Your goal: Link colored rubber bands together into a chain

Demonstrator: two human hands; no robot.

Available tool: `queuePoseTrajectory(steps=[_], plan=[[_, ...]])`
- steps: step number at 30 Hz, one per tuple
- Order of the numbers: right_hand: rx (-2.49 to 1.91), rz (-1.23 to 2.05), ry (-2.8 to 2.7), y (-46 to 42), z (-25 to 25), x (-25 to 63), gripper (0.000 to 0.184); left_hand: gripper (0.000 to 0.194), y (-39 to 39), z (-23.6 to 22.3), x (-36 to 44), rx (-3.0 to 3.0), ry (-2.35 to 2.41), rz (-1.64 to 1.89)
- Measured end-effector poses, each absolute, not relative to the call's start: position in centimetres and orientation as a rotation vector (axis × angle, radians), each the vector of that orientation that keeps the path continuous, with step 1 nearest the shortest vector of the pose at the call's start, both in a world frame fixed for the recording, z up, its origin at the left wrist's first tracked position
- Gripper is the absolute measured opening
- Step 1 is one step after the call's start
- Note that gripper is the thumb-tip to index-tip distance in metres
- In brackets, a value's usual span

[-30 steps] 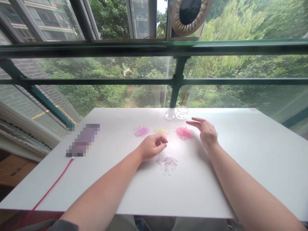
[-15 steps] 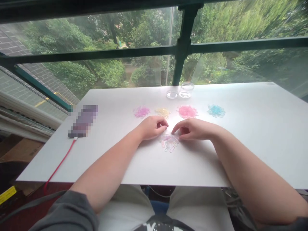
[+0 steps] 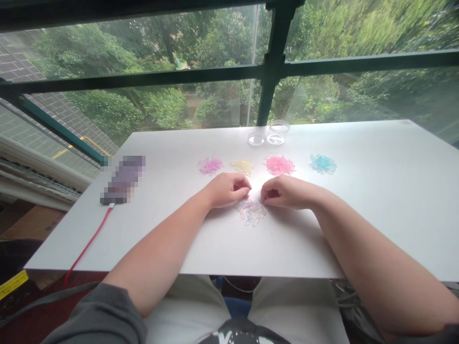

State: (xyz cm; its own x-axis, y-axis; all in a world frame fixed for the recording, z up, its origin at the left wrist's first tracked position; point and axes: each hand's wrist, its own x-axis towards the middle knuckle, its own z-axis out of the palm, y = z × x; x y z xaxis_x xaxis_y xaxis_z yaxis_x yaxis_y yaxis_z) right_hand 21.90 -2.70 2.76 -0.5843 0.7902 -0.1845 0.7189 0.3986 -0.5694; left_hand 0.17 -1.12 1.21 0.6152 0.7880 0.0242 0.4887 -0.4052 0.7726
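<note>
A small pile of mixed pale loops (image 3: 252, 212), like little rubber bands, lies on the white table (image 3: 222, 248) between and just below my hands. My left hand (image 3: 229, 190) rests at the pile's upper left, fingers curled and thumb close to the index finger. Whatever is between those fingertips is too small to make out. At the pile's upper right, my right hand (image 3: 281, 192) has thumb and index finger pinched together at its edge; what they grip cannot be made out. Beyond the hands lie separate heaps of purple loops (image 3: 211, 165), yellow loops (image 3: 243, 166), pink loops (image 3: 279, 165) and blue loops (image 3: 323, 164).
A clear round container (image 3: 278, 133) and a clear round lid (image 3: 256, 139) stand near the table's back edge. On the left lies a blurred-out phone (image 3: 124, 179) with a red cable (image 3: 89, 243) running over the front edge. Windows with a green frame (image 3: 270, 62) rise behind the table.
My right hand's index finger has drawn in to meet the thumb at the pile's edge. My left hand has barely moved.
</note>
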Motion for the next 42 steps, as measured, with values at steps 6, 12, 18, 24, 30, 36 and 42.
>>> queuePoseTrajectory(steps=[6,12,18,24,30,36,42], plan=[[-1.42,0.828,-2.54,-2.6,2.8,21.9,0.016,0.017,-1.3,1.4,0.2,2.102,0.955,0.452],[-1.474,0.696,-2.573,-2.5,2.6,22.1,0.008,0.016,-1.3,1.2,0.2,2.139,0.962,0.477],[-1.39,0.763,-2.508,-2.5,2.4,21.7,0.009,0.017,-1.0,0.9,0.2,2.172,0.915,0.588],[-1.353,0.806,-2.466,-2.6,2.3,21.0,0.012,0.016,-1.2,0.9,0.3,2.187,0.791,0.677],[-1.325,0.83,-2.434,-2.8,2.0,20.5,0.01,0.011,-1.3,1.0,0.5,2.213,0.804,0.692],[-1.293,0.868,-2.413,-2.9,2.1,20.4,0.01,0.008,-1.2,0.8,0.5,2.224,0.863,0.7],[-1.267,0.902,-2.386,-3.0,2.1,20.4,0.009,0.008,-1.2,0.8,0.5,2.227,0.855,0.71]])
